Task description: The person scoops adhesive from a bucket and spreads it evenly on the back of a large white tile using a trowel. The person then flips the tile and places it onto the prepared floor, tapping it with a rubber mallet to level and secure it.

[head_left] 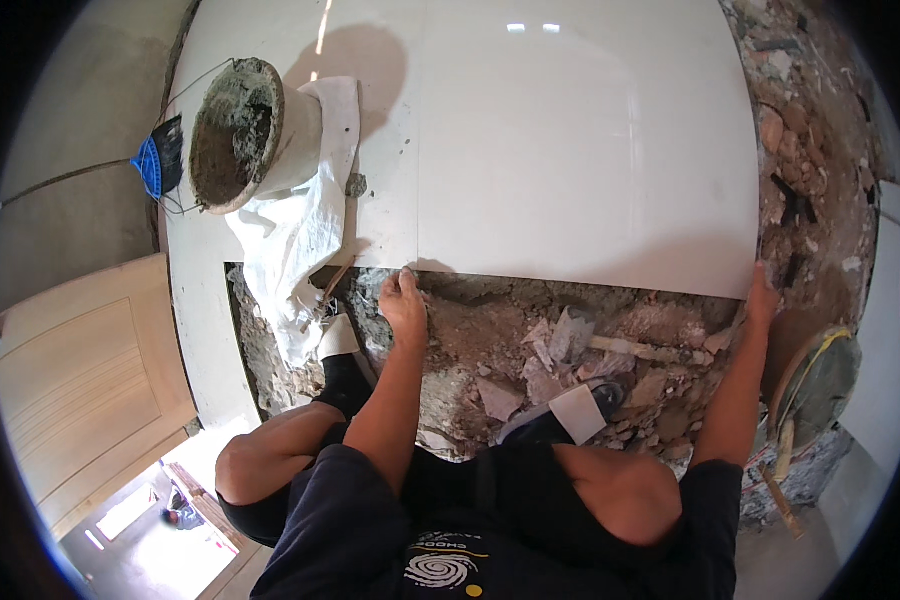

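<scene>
A large glossy white floor tile (pixel 580 150) lies in front of me beside another white tile, with a thin seam between them. At the near end of that seam, my left hand (pixel 403 307) has its fingers bent together against the tile's near edge. My right hand (pixel 761 297) grips the same tile at its near right corner; its fingertips are partly hidden. Below the near edge is a strip of broken ground (pixel 470 350) with rubble and mortar, where I squat with both feet.
On the left tile a mortar-caked bucket (pixel 303 135) stands on a white sack (pixel 300 230). Farther left are a blue-and-black object (pixel 150 165) and a wooden door (pixel 90 370). A round mortar-coated pan (pixel 820 385) is at right, near a wooden-handled tool (pixel 780 500). Rubble (pixel 795 150) borders the tile's right side.
</scene>
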